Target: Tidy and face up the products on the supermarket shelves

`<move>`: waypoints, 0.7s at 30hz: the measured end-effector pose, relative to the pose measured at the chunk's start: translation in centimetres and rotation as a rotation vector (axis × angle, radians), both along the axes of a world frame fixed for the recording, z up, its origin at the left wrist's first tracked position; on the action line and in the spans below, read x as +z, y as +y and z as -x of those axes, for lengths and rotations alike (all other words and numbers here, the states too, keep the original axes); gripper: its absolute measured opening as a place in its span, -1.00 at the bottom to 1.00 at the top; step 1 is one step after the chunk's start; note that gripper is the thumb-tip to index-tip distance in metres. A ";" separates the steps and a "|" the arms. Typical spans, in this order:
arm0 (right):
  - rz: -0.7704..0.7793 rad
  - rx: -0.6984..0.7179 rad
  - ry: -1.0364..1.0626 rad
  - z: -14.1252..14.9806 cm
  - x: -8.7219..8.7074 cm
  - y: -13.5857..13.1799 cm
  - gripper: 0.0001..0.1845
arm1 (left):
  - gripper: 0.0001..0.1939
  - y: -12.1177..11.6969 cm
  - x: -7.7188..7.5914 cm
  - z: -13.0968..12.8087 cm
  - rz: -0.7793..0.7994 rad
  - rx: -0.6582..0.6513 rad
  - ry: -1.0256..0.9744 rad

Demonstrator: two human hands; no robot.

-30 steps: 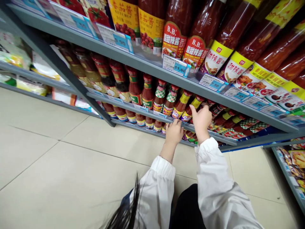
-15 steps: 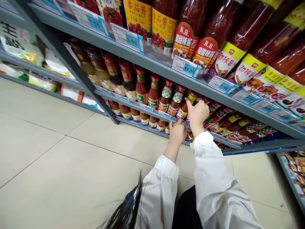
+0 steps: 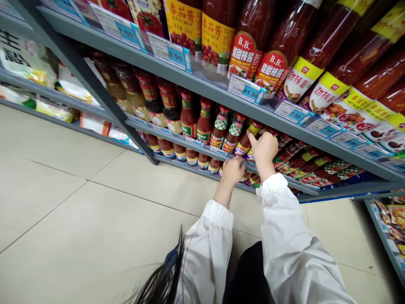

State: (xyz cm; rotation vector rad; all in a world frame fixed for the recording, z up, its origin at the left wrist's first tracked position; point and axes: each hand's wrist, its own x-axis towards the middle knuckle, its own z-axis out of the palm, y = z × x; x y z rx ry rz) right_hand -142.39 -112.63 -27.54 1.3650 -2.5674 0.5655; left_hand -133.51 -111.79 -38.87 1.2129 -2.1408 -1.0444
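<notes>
My right hand [image 3: 265,148] reaches into the middle shelf and is closed around the upper part of a sauce bottle [image 3: 250,156]. Its thumb points left, and the hand covers most of that bottle. Just left of the thumb leans a red sauce bottle with a yellow neck band [image 3: 243,142]. Lower down, my left hand [image 3: 233,169] is at the front edge of the middle shelf [image 3: 218,150], fingers curled together. Whatever its fingertips hold or press is hidden. Two bottles with green checked necks [image 3: 234,133] stand to the left of my hands.
Large sauce bottles [image 3: 243,50] line the upper shelf [image 3: 202,86], whose edge overhangs my hands. Small jars [image 3: 192,157] fill the bottom shelf. A grey upright post [image 3: 95,90] stands left, and tiled floor [image 3: 126,211] lies below. Another shelf unit [image 3: 384,230] is at the right.
My left hand has shifted slightly left along the shelf edge, its wrist turning a little. My right hand stays at the same bottle, with its forearm a little farther right.
</notes>
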 end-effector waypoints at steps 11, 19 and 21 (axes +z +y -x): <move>-0.250 0.245 -0.333 -0.4 -16.6 24.4 -0.60 | -0.76 -0.6 0.6 -1.5 0.311 0.322 0.281; -0.632 0.498 -0.739 -2.6 -22.3 30.0 -0.72 | -0.84 -6.9 7.1 -1.9 0.487 0.383 0.397; -0.592 0.519 -0.817 -2.9 -21.7 29.7 -0.71 | -0.88 -7.9 8.2 -1.2 0.425 0.453 0.292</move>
